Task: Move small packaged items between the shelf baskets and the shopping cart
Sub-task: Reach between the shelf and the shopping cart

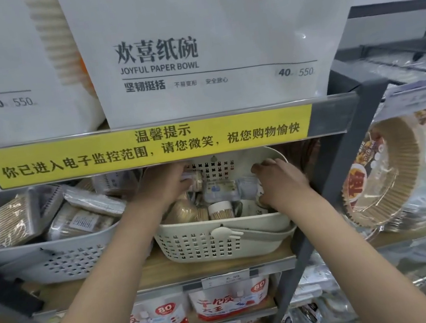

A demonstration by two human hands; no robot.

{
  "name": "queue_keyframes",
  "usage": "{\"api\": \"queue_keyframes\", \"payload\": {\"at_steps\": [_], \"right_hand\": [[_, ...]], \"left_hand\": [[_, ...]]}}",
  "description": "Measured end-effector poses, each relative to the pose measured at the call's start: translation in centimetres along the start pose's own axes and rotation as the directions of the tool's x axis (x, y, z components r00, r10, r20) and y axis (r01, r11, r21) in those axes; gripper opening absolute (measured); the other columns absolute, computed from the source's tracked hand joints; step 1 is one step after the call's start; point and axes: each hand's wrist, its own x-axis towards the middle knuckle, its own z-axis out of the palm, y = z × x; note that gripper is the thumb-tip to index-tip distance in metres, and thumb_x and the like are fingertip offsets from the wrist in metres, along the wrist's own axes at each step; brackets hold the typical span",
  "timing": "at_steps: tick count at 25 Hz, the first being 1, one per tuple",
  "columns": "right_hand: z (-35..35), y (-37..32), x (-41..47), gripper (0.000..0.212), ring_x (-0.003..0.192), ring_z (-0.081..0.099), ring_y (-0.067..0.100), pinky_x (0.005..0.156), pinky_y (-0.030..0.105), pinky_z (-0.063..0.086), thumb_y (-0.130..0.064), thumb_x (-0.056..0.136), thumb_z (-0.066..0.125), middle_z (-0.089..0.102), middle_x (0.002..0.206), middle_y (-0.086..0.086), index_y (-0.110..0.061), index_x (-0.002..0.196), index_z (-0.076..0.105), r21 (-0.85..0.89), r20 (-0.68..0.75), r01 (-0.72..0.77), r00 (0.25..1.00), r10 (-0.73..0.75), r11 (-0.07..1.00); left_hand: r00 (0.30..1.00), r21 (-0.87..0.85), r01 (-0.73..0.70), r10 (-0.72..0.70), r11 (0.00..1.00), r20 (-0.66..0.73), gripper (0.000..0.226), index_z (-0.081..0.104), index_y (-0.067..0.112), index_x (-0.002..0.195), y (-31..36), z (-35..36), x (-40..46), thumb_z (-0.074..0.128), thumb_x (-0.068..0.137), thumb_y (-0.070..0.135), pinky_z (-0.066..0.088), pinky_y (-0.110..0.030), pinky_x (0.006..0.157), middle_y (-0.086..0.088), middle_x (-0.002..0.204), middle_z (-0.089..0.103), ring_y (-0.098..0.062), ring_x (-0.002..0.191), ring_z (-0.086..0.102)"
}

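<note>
White bag (207, 52) reads "JOYFUL PAPER BOWL", "40", "550".

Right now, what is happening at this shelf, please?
A person is reaching with both hands into the cream basket on the wooden shelf. The left hand holds a small round container near the basket's back wall. The right hand reaches among small packets on the basket's right side; whether it grips one cannot be told. A grey basket of packaged sticks stands to the left. No shopping cart is in view.
</note>
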Motion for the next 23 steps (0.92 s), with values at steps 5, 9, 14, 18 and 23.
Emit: {"api": "queue_keyframes", "payload": {"at_steps": [5,9,14,18,23], "right_hand": [[-0.2,-0.2,0.3,0.041,0.120,0.044,0.025,0.079,0.026,0.034,-0.010,0.087,0.055,0.050,0.125,0.009,-0.012,0.127,0.046,-0.089,0.019,-0.032,0.999,0.034,0.996],[0.0,-0.2,0.3,0.035,0.119,0.043,0.025,0.077,0.024,0.032,-0.007,0.087,0.054,0.050,0.121,0.009,-0.010,0.122,0.053,-0.100,-0.011,-0.048,0.999,0.047,0.994],[-0.1,0.0,0.0,0.033,0.105,0.053,0.024,0.064,0.026,0.034,-0.017,0.083,0.063,0.050,0.113,0.006,-0.013,0.116,0.057,-0.037,-0.032,-0.022,0.999,0.021,0.999],[-0.2,-0.2,-0.1,0.042,0.099,0.058,0.027,0.061,0.029,0.040,-0.025,0.080,0.067,0.047,0.115,0.005,-0.016,0.119,0.054,0.085,0.001,-0.027,1.000,0.027,0.996],[-0.2,-0.1,-0.3,0.049,0.100,0.059,0.026,0.066,0.030,0.046,-0.033,0.079,0.069,0.049,0.118,0.001,-0.021,0.124,0.053,0.192,-0.007,-0.008,1.000,0.009,0.981]], "left_hand": [[0.987,-0.061,0.144,-0.139,0.988,0.085,0.058,0.056,0.018,0.126,0.7,-0.2,0.2,0.076,0.073,0.031,0.044,-0.028,0.090,-0.005,0.125,0.060,-0.026,0.111,0.056],[0.972,0.034,0.175,-0.178,0.984,0.153,0.054,0.054,0.013,0.126,1.7,-0.7,0.1,0.072,0.077,0.030,0.042,-0.027,0.080,-0.009,0.124,0.059,-0.026,0.109,0.056],[0.985,0.086,0.138,-0.146,0.987,0.094,0.063,0.047,0.015,0.132,2.1,-1.0,-0.1,0.072,0.078,0.036,0.042,-0.031,0.093,-0.008,0.134,0.054,-0.028,0.119,0.051],[0.982,0.113,0.125,-0.139,0.986,0.127,0.061,0.050,0.014,0.130,1.7,-0.8,0.1,0.068,0.079,0.041,0.041,-0.032,0.095,-0.009,0.131,0.055,-0.027,0.119,0.052],[0.984,0.069,0.104,-0.113,0.992,0.138,0.061,0.048,0.014,0.130,1.5,-0.7,0.1,0.070,0.080,0.041,0.040,-0.031,0.093,-0.007,0.132,0.054,-0.027,0.120,0.050]]}}
